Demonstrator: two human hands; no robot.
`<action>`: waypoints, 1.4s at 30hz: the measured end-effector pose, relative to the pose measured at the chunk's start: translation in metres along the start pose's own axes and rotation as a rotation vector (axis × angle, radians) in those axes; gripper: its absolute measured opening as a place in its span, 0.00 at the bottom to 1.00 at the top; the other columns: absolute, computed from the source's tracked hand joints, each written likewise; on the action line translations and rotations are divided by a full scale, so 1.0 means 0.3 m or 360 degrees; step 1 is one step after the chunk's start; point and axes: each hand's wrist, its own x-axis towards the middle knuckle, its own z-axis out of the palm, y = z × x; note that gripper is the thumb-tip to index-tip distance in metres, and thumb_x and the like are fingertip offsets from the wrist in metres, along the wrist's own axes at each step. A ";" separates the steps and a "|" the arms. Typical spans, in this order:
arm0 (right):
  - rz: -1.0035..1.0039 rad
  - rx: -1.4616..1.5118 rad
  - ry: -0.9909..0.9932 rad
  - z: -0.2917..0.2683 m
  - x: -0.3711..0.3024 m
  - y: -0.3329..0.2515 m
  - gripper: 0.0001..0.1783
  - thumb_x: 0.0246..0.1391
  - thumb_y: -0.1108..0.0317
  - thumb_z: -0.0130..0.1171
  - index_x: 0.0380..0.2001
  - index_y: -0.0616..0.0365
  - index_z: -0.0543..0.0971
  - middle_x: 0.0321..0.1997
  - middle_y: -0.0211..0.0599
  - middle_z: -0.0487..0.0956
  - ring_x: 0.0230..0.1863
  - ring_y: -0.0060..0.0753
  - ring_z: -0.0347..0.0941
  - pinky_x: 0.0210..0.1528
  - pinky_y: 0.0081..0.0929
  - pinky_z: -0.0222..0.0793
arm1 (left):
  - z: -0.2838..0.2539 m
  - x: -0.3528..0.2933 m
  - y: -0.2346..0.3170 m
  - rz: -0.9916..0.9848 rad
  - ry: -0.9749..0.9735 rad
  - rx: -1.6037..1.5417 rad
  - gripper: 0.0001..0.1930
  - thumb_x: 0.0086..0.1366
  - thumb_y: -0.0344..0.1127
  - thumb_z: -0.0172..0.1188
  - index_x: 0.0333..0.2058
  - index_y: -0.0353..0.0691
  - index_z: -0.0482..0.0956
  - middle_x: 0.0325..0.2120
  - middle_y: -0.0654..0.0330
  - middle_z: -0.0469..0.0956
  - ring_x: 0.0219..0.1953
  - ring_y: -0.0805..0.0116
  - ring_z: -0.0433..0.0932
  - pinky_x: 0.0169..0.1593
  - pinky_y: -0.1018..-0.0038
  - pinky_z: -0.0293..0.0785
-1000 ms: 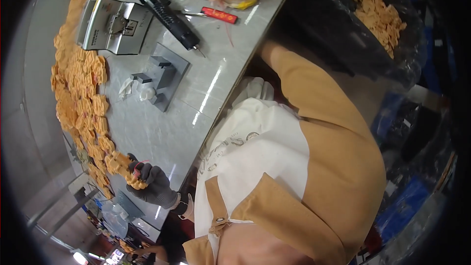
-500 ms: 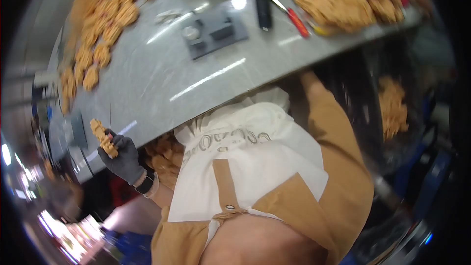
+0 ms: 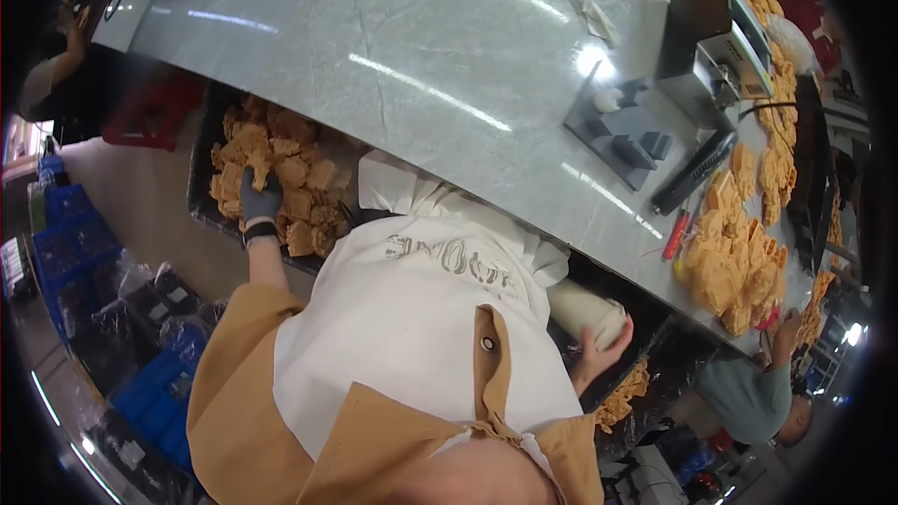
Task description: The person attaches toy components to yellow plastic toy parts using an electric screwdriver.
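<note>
Down at the left, my left hand (image 3: pixel 260 200), in a grey glove, reaches over a dark bin (image 3: pixel 198 189) heaped with tan molded parts (image 3: pixel 297 198). Its fingers close on a tan molded part (image 3: pixel 259 171) at the top of the heap; the fingertips are partly hidden. My bare right hand (image 3: pixel 606 353) is low under the table edge at the right. Thumb and fingers are spread against a pale rounded surface (image 3: pixel 587 311), which looks like my covered knee. I see no part in that hand.
The grey table (image 3: pixel 402 47) carries a dark fixture (image 3: pixel 622 136), a metal box device (image 3: pixel 706 51), a black tool (image 3: pixel 694 173), a red-handled tool (image 3: pixel 677 234) and tan piles (image 3: pixel 739 257). Another person (image 3: pixel 758 397) is at the right; blue crates (image 3: pixel 70 243) stand left.
My left hand has moved from above the table's left edge down to the bin with a tan part. The view has turned left, and my right hand now shows beneath the table.
</note>
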 end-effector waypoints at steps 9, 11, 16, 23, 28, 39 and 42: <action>-0.1411 -0.0003 -0.0140 -0.070 0.123 -0.639 0.53 0.34 0.47 0.62 0.61 0.64 0.56 0.56 0.67 0.62 0.54 0.62 0.65 0.48 0.52 0.69 | 0.121 0.159 -0.045 -0.0260 -0.0040 0.0420 0.35 0.58 0.43 0.62 0.59 0.31 0.60 0.56 0.40 0.65 0.59 0.49 0.65 0.59 0.63 0.63; -0.1790 -0.0106 -0.0227 0.032 0.215 -0.732 0.53 0.33 0.45 0.63 0.61 0.61 0.57 0.55 0.68 0.63 0.55 0.62 0.64 0.49 0.52 0.67 | 0.126 0.199 0.012 -0.0421 0.0170 0.0245 0.39 0.57 0.50 0.61 0.61 0.35 0.58 0.59 0.39 0.60 0.59 0.45 0.63 0.61 0.60 0.60; -0.1943 -0.0404 -0.0547 0.285 0.298 -0.965 0.45 0.34 0.44 0.64 0.55 0.60 0.68 0.55 0.57 0.67 0.55 0.57 0.64 0.56 0.51 0.58 | 0.064 0.084 0.176 -0.0554 0.0594 0.0281 0.45 0.55 0.65 0.56 0.62 0.39 0.56 0.59 0.38 0.58 0.60 0.40 0.59 0.62 0.56 0.56; -0.1878 -0.0542 -0.0664 0.330 0.323 -1.025 0.56 0.37 0.24 0.56 0.58 0.60 0.67 0.57 0.55 0.67 0.59 0.55 0.63 0.57 0.48 0.60 | 0.277 -0.208 0.222 -0.0397 0.0061 0.0944 0.44 0.53 0.66 0.56 0.63 0.50 0.57 0.62 0.40 0.53 0.64 0.42 0.52 0.63 0.45 0.44; -0.1946 -0.0639 -0.0599 0.317 0.319 -1.012 0.58 0.36 0.20 0.52 0.58 0.60 0.66 0.57 0.61 0.66 0.56 0.59 0.66 0.56 0.49 0.63 | 0.395 -0.211 0.179 -0.0124 -0.0063 0.1057 0.44 0.52 0.65 0.56 0.64 0.50 0.56 0.62 0.41 0.55 0.63 0.43 0.54 0.61 0.47 0.48; -0.1963 0.0320 -0.0436 0.381 0.415 -0.920 0.72 0.18 0.28 0.71 0.62 0.67 0.56 0.62 0.59 0.61 0.56 0.57 0.68 0.55 0.45 0.65 | 0.449 -0.022 0.076 0.0181 0.0038 0.1511 0.52 0.46 0.73 0.55 0.64 0.49 0.54 0.63 0.42 0.53 0.62 0.46 0.56 0.58 0.48 0.54; -0.1710 0.0168 -0.0441 0.310 0.358 -0.946 0.69 0.25 0.24 0.64 0.61 0.68 0.58 0.60 0.57 0.64 0.58 0.51 0.66 0.54 0.40 0.66 | 0.413 0.020 0.073 0.0282 0.0241 0.1548 0.50 0.46 0.74 0.56 0.63 0.49 0.57 0.60 0.43 0.58 0.60 0.47 0.59 0.56 0.49 0.56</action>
